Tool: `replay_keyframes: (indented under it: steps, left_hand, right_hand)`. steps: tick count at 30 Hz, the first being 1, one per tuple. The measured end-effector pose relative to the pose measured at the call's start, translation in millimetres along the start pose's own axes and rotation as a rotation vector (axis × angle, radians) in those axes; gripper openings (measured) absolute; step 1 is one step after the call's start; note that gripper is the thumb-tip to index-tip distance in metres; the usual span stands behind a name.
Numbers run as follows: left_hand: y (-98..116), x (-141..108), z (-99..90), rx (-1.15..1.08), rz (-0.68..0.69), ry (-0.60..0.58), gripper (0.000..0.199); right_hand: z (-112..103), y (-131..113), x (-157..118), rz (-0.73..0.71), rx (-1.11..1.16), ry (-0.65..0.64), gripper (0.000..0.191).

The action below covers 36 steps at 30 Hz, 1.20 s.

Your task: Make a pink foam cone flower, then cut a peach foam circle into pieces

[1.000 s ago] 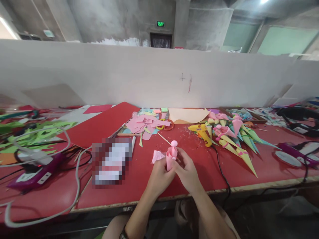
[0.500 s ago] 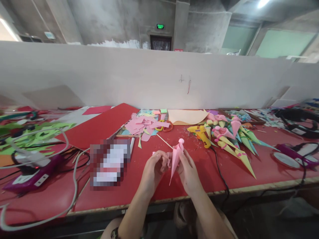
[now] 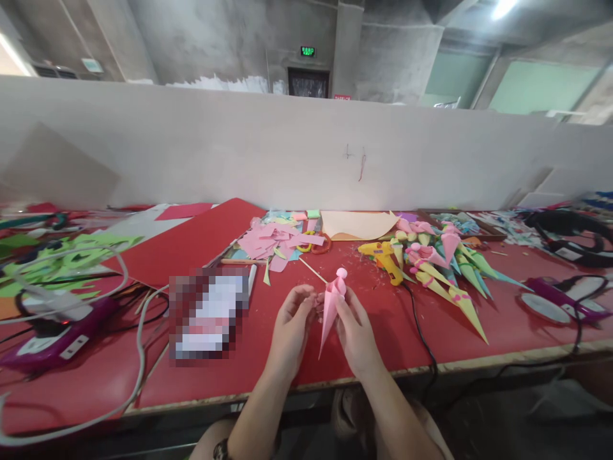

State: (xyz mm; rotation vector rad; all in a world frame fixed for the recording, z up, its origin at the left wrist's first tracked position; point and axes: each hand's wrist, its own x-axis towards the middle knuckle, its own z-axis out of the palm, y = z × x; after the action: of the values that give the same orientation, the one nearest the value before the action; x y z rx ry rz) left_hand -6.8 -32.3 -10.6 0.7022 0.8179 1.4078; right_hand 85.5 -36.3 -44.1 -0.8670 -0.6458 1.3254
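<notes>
A pink paper cone (image 3: 328,314) with a small pink ball (image 3: 341,273) at its top points downward between my hands. My right hand (image 3: 355,324) grips its right side with thumb and fingers. Close on the left, the fingers of my left hand (image 3: 295,319) are pressed together beside the cone; a small pink bit seems to show at their tips, too small to make out. Behind the cone a thin wooden stick (image 3: 313,269) slants up to the left. A yellow glue gun (image 3: 385,260) lies to the right, near a pile of finished cones (image 3: 460,291).
Pink paper pieces (image 3: 268,241) and scissors (image 3: 306,241) lie at the back. A blurred flat object (image 3: 211,313) is on the left, near a purple power strip (image 3: 62,335) with a white cable. The glue gun's black cord (image 3: 421,338) crosses the front edge.
The pink cone and both hands have shifted slightly left. My right fingers lie lower across the cone, and its opening shows more.
</notes>
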Motion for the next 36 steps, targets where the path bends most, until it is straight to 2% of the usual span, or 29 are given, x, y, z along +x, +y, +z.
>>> replay_keyframes:
  steps: [5,12,14,18,21,24,27,31,33,36]
  left_hand:
    - [-5.1,3.7,-4.2,0.086,0.009,-0.003,0.017]
    - [-3.9,3.9,-3.7,0.058,-0.043,0.048,0.027]
    - [-3.0,3.6,-3.6,0.039,-0.041,0.034,0.024]
    - [-0.1,3.7,-7.5,0.042,-0.058,-0.033,0.008]
    - [4.7,2.9,-13.7,0.248,-0.125,-0.159,0.018]
    - [10.9,0.4,-19.7,0.495,-0.104,-0.260,0.017]
    - [14.2,-2.1,-21.6,0.596,-0.070,-0.336,0.019]
    - [9.9,-3.1,-18.1,0.662,-0.103,-0.496,0.014]
    - [6.3,-2.9,-15.4,0.661,-0.107,-0.481,0.013]
    - [3.8,-1.7,-13.2,0.610,-0.093,-0.421,0.016]
  right_hand:
    - [2.5,-2.2,-2.4,-0.014,-0.040,0.018,0.046]
    - [5.0,-11.6,-3.2,-0.087,-0.031,-0.035,0.031]
    - [4.6,-14.0,-2.8,-0.125,-0.040,-0.038,0.029]
    - [5.2,-16.0,-3.1,-0.170,-0.066,-0.056,0.026]
    - [6.7,-15.5,-4.2,-0.174,-0.083,-0.080,0.024]
    - [7.5,-14.0,-4.7,-0.201,-0.116,-0.070,0.023]
    - [7.5,-12.0,-4.8,-0.229,-0.180,-0.037,0.023]
    - [8.7,-10.6,-6.5,-0.234,-0.294,0.012,0.029]
    - [9.5,-10.8,-7.8,-0.218,-0.338,0.017,0.032]
    - [9.2,-11.9,-8.2,-0.196,-0.324,-0.067,0.040]
